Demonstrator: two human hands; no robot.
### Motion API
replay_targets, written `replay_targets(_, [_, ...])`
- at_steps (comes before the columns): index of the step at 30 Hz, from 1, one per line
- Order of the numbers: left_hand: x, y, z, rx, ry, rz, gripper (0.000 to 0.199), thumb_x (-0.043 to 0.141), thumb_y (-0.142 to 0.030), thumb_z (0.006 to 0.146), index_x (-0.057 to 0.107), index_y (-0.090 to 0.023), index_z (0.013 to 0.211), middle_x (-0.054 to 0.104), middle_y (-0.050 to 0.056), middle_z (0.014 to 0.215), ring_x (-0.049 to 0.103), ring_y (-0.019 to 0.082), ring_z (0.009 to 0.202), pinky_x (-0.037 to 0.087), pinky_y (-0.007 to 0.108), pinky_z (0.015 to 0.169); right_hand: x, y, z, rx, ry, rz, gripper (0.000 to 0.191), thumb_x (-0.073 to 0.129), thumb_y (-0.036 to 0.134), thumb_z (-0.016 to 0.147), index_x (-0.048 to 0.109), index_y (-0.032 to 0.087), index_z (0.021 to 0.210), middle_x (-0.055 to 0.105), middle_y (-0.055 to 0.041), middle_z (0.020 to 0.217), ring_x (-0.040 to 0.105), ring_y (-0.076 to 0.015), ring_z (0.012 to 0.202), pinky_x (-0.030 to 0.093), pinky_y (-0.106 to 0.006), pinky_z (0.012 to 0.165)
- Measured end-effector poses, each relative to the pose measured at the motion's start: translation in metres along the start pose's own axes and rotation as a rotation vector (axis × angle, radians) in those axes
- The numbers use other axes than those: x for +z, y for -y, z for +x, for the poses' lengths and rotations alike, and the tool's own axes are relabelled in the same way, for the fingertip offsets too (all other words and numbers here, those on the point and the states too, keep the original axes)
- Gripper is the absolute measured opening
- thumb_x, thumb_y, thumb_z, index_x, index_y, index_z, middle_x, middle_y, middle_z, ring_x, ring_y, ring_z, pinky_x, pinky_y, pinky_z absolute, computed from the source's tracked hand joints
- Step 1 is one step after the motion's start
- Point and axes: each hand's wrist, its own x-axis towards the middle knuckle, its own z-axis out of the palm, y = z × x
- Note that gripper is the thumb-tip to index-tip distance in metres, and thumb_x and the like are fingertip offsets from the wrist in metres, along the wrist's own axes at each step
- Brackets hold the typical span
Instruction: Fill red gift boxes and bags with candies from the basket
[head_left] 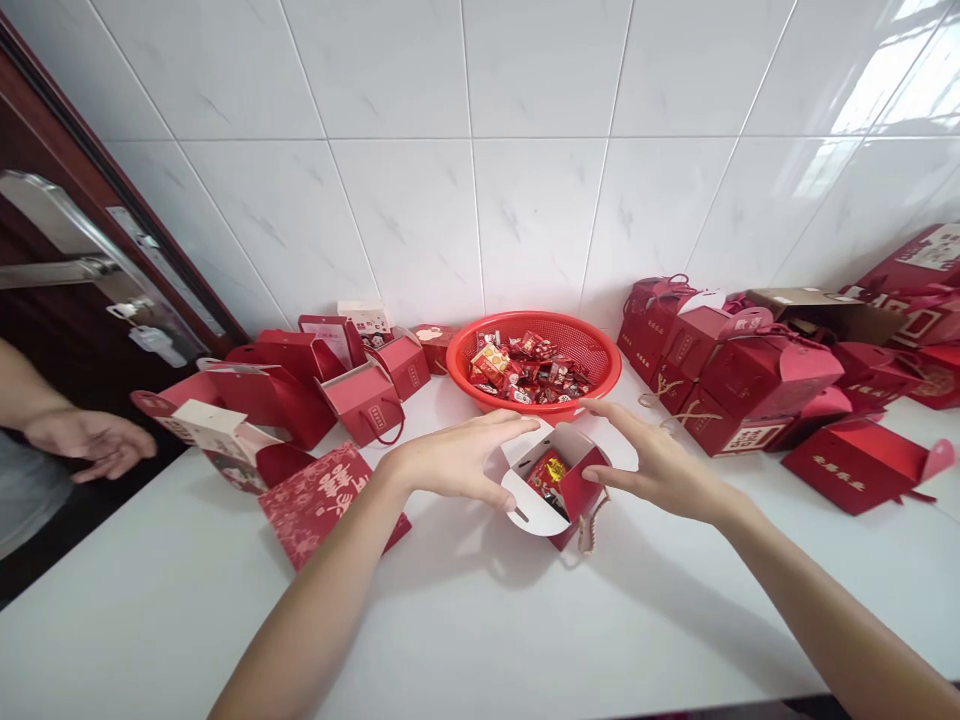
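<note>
My left hand [450, 460] and my right hand [660, 470] are open and curved, one on each side of a small red paper box [577, 490]. I cannot tell if they really hold it. The box sits on the white bench [150, 610] in the middle of the frame, and its long way goes left to right. My right thumb is the nearest part to it. The box is smooth card with a white flap [531, 500] and a rope handle [592, 530]. Shiny red sweets [546, 475] are inside. Just past it is a red plastic basket [534, 325] full of sweets. Another person's hand [90, 443] is at the left.
</note>
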Motion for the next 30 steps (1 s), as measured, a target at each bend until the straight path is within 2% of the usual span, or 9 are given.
replay_targets(4, [0.002, -0.009, -0.001, 0.062, -0.040, 0.036, 0.078, 0.078, -0.033, 0.076, 0.047, -0.028, 0.148, 0.044, 0.006, 0.156, 0.044, 0.031, 0.141, 0.044, 0.039, 0.110, 0.019, -0.013, -0.006, 0.043, -0.113, 0.073, 0.068, 0.069, 0.051, 0.087, 0.042, 0.029, 0.146, 0.055, -0.0119, 0.145, 0.054, -0.0333, 0.132, 0.048, -0.054, 0.106])
replay_targets(9, [0.007, -0.017, -0.001, 0.121, -0.065, 0.069, 0.071, 0.076, -0.029, 0.078, 0.051, -0.027, 0.144, 0.042, 0.006, 0.157, 0.045, 0.029, 0.140, 0.043, 0.037, 0.111, 0.038, -0.025, -0.006, -0.011, -0.251, 0.178, 0.058, 0.072, 0.043, 0.087, 0.047, 0.027, 0.137, 0.063, -0.0111, 0.132, 0.062, -0.0293, 0.121, 0.053, -0.050, 0.101])
replay_targets(13, [0.011, -0.024, -0.004, 0.091, -0.046, 0.104, 0.064, 0.073, -0.031, 0.082, 0.055, -0.024, 0.142, 0.039, 0.009, 0.160, 0.038, 0.032, 0.145, 0.038, 0.041, 0.116, 0.048, -0.024, -0.012, -0.123, -0.397, 0.166, 0.038, 0.068, 0.031, 0.091, 0.053, 0.026, 0.125, 0.065, -0.0104, 0.124, 0.064, -0.0268, 0.115, 0.056, -0.044, 0.093])
replay_targets(16, [0.014, -0.032, -0.008, 0.118, -0.020, 0.083, 0.060, 0.072, -0.029, 0.084, 0.056, -0.025, 0.142, 0.040, 0.008, 0.160, 0.039, 0.032, 0.145, 0.037, 0.041, 0.117, 0.052, -0.020, -0.018, -0.260, -0.504, 0.105, 0.022, 0.061, 0.019, 0.094, 0.056, 0.025, 0.114, 0.061, -0.0122, 0.130, 0.063, -0.0254, 0.116, 0.056, -0.043, 0.092])
replay_targets(18, [0.017, -0.036, -0.009, 0.165, -0.001, 0.055, 0.059, 0.072, -0.028, 0.084, 0.057, -0.027, 0.141, 0.043, 0.006, 0.158, 0.044, 0.031, 0.142, 0.038, 0.039, 0.115, 0.053, -0.017, -0.019, -0.307, -0.501, 0.068, 0.015, 0.055, 0.015, 0.095, 0.061, 0.025, 0.105, 0.057, -0.0127, 0.136, 0.066, -0.0231, 0.109, 0.057, -0.041, 0.088])
replay_targets(20, [0.020, -0.037, -0.009, 0.199, 0.007, 0.029, 0.058, 0.072, -0.026, 0.084, 0.058, -0.029, 0.140, 0.045, 0.006, 0.156, 0.046, 0.031, 0.141, 0.040, 0.040, 0.114, 0.054, -0.016, -0.019, -0.283, -0.470, 0.050, 0.014, 0.053, 0.017, 0.097, 0.064, 0.025, 0.101, 0.057, -0.0127, 0.135, 0.067, -0.0229, 0.107, 0.058, -0.041, 0.086])
replay_targets(24, [0.024, -0.033, -0.001, 0.224, 0.006, -0.011, 0.057, 0.074, -0.025, 0.081, 0.061, -0.026, 0.137, 0.051, 0.008, 0.151, 0.049, 0.032, 0.137, 0.043, 0.039, 0.110, 0.056, -0.020, -0.017, -0.146, -0.467, 0.079, 0.020, 0.057, 0.027, 0.096, 0.062, 0.025, 0.116, 0.066, -0.0120, 0.122, 0.065, -0.0266, 0.114, 0.056, -0.045, 0.094])
replay_targets(28, [0.029, -0.025, 0.015, 0.223, 0.010, -0.049, 0.045, 0.069, -0.025, 0.086, 0.064, -0.021, 0.130, 0.065, 0.008, 0.130, 0.062, 0.027, 0.117, 0.049, 0.035, 0.099, 0.061, -0.024, -0.016, -0.053, -0.464, 0.150, 0.026, 0.057, 0.032, 0.097, 0.057, 0.024, 0.122, 0.070, -0.0098, 0.115, 0.068, -0.0246, 0.105, 0.056, -0.041, 0.090])
replay_targets(30, [0.033, -0.021, 0.022, 0.195, -0.053, -0.063, 0.037, 0.064, -0.024, 0.088, 0.066, -0.021, 0.125, 0.067, 0.007, 0.120, 0.065, 0.024, 0.109, 0.051, 0.034, 0.095, 0.063, -0.024, -0.016, -0.050, -0.487, 0.176, 0.032, 0.057, 0.032, 0.097, 0.052, 0.024, 0.128, 0.070, -0.0096, 0.116, 0.069, -0.0233, 0.102, 0.056, -0.040, 0.089])
